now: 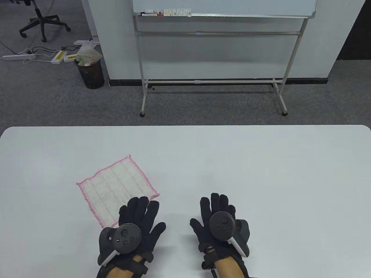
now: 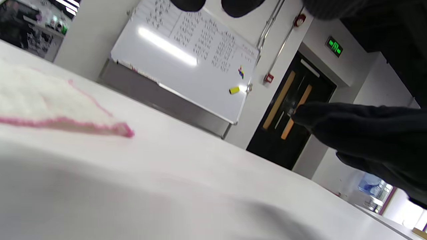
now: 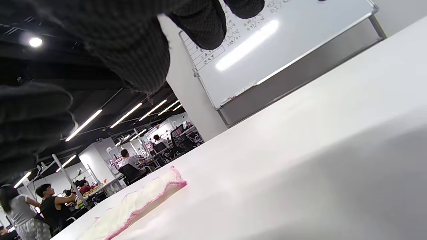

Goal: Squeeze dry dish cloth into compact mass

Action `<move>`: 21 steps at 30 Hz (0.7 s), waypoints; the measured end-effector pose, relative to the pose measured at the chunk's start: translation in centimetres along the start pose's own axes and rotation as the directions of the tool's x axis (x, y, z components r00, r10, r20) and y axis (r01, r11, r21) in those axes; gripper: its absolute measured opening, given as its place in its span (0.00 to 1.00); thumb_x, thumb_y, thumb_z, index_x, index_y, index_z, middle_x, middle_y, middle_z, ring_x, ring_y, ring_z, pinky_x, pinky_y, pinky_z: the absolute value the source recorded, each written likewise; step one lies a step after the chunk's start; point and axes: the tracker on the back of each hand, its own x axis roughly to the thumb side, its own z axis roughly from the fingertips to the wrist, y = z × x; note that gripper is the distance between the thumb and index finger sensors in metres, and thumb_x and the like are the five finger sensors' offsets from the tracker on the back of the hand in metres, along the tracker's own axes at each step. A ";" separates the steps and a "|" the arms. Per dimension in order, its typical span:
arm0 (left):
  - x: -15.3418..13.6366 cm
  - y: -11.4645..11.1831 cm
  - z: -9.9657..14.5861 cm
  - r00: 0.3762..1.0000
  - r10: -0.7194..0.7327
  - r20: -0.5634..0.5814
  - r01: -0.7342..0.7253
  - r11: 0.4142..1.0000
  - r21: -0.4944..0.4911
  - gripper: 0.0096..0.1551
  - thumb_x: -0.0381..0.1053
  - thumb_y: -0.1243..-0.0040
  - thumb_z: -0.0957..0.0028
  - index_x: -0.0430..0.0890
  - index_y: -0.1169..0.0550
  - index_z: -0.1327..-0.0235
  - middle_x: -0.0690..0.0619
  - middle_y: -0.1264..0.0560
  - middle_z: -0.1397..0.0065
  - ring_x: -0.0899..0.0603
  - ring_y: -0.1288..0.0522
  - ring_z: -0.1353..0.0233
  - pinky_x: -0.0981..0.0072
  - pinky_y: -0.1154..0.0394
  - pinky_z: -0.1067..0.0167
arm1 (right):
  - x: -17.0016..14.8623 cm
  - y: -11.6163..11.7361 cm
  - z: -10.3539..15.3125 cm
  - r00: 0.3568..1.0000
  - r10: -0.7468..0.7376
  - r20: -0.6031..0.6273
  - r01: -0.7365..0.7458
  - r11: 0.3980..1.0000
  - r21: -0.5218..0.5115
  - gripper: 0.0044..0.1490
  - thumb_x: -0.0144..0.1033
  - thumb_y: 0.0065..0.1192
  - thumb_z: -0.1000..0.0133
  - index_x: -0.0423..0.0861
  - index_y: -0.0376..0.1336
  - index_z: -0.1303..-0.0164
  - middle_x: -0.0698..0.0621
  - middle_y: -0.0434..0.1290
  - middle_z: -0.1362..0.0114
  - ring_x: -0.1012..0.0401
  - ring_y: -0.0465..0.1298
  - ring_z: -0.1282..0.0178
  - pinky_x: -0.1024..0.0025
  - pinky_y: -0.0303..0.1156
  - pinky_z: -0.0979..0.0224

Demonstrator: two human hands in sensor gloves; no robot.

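Observation:
A white dish cloth (image 1: 116, 188) with a pink edge lies spread flat on the white table (image 1: 232, 162), left of centre. It also shows in the left wrist view (image 2: 50, 103) and in the right wrist view (image 3: 140, 203). My left hand (image 1: 139, 214) lies palm down with fingers spread, its fingertips over the cloth's near corner; it grips nothing. My right hand (image 1: 217, 211) lies palm down on the bare table to the right of the cloth, open and empty.
A whiteboard on a wheeled stand (image 1: 214, 58) stands on the carpet beyond the table's far edge. A black waste bin (image 1: 89, 72) and an office chair (image 1: 40, 20) are at the far left.

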 end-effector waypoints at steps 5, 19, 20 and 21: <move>-1.0 -0.4 0.0 0.999 0.012 -0.041 -0.013 0.999 -0.033 0.42 0.71 0.55 0.45 0.54 0.47 0.21 0.45 0.56 0.14 0.33 0.63 0.18 0.31 0.65 0.30 | -0.4 0.3 -0.1 0.999 -0.046 -0.021 0.047 0.999 0.017 0.51 0.57 0.64 0.46 0.47 0.46 0.20 0.46 0.37 0.16 0.45 0.33 0.15 0.40 0.31 0.21; -8.6 0.6 0.4 0.958 0.082 -0.274 -0.094 0.995 -0.032 0.53 0.76 0.47 0.50 0.57 0.55 0.22 0.49 0.65 0.15 0.36 0.72 0.19 0.32 0.70 0.31 | 1.0 1.9 0.0 0.995 -0.098 0.006 0.097 0.991 0.096 0.51 0.58 0.64 0.46 0.46 0.47 0.20 0.43 0.40 0.16 0.42 0.37 0.16 0.39 0.32 0.21; -9.3 0.6 0.5 0.952 0.081 -0.294 -0.094 0.995 -0.029 0.54 0.76 0.46 0.51 0.57 0.56 0.22 0.49 0.65 0.15 0.36 0.72 0.19 0.32 0.70 0.31 | 1.1 2.0 0.0 0.994 -0.108 0.005 0.107 0.989 0.102 0.51 0.58 0.64 0.46 0.46 0.48 0.21 0.43 0.40 0.16 0.42 0.38 0.16 0.39 0.32 0.21; -9.8 0.6 0.6 0.947 0.076 -0.313 -0.090 0.996 -0.029 0.55 0.76 0.45 0.51 0.56 0.55 0.22 0.49 0.65 0.15 0.36 0.72 0.19 0.31 0.70 0.31 | 1.2 2.2 0.0 0.993 -0.115 0.004 0.114 0.987 0.113 0.51 0.58 0.64 0.46 0.46 0.48 0.21 0.43 0.40 0.16 0.41 0.38 0.16 0.39 0.32 0.21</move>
